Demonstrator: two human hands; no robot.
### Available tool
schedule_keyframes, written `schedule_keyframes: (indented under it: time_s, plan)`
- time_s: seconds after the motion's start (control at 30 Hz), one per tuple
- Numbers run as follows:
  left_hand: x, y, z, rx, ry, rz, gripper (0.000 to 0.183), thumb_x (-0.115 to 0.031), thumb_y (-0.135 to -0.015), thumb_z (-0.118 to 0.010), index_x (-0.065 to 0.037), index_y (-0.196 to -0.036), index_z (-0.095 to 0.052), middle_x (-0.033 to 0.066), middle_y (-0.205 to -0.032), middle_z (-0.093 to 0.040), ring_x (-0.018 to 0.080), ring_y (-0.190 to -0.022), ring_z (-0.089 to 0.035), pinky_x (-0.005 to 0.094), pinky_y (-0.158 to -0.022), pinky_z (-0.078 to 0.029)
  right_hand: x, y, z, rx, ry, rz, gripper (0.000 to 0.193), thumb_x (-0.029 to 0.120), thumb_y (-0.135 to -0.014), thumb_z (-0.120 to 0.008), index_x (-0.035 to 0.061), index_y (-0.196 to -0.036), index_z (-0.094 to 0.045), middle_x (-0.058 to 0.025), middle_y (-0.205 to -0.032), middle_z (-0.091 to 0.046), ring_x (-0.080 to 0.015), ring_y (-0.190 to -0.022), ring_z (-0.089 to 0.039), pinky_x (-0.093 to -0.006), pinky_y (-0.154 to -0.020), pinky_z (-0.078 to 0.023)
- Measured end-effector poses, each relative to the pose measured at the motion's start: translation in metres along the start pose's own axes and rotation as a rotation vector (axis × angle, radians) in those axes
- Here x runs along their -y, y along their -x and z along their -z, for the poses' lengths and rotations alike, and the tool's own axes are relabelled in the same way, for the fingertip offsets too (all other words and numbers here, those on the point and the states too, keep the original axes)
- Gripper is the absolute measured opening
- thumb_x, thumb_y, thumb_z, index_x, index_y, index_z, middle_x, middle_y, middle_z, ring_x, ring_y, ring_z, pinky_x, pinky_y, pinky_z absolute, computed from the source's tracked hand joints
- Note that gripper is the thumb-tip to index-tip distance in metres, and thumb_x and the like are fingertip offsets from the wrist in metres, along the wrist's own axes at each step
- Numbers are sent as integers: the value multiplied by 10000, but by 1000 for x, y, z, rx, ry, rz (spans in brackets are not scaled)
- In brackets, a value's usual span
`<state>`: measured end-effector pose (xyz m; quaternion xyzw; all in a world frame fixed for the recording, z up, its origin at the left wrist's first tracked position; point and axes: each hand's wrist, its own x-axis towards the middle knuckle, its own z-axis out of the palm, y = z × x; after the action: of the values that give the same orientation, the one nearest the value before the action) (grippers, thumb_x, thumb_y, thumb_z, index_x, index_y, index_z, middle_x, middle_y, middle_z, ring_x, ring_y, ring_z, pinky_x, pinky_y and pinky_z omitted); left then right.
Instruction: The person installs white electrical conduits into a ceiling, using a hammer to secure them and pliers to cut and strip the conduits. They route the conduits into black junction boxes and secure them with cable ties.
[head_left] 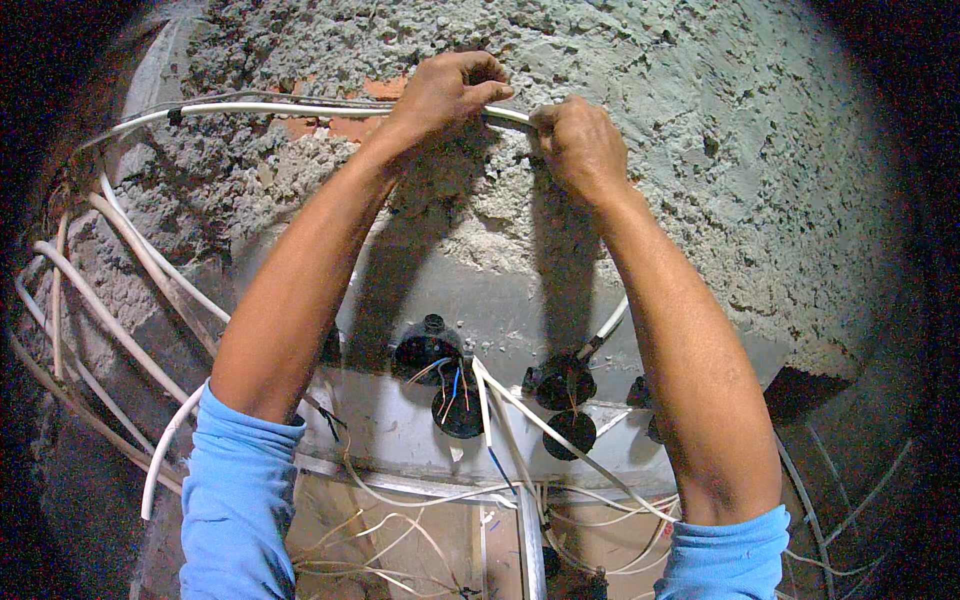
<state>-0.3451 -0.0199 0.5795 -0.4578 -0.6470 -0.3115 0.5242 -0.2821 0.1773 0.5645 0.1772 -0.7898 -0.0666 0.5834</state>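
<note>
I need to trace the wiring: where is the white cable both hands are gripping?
In the head view, the white cable runs across the top of the rough plaster wall, pinched between the left hand and right hand.

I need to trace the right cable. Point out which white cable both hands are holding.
It is the topmost white cable, running across the rough wall; the left hand and right hand grip it. The other cables hang lower left, untouched.

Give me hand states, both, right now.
Left hand: closed around the white cable against the rough plaster wall.
Right hand: closed, pinching the same cable at its end.
</note>
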Motion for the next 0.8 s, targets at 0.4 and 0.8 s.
schedule_keyframes:
  time_s: [0.4, 0.8]
  plan:
    - [6, 21, -7, -173, -341, -345, 194, -225, -743, -751, -101, -875, -682, 101, -799, -629, 312, -769, -606, 438, -675, -484, 3, 5, 3, 20, 28, -27, 211, 137, -809, -634, 168, -989, -740, -172, -955, -630, -381, -912, -612, -476, -807, -489]
    - [-8, 32, -24, -356, -407, -277, 177, -36, -761, -605, -17, -615, -508, 158, -626, -498, 273, -601, -538, 425, -543, -410, 4, 1, 19, 146, 1, 10, 206, 251, -821, -638, 100, -929, -728, -197, -867, -676, -333, -833, -670, -462, -751, -517]
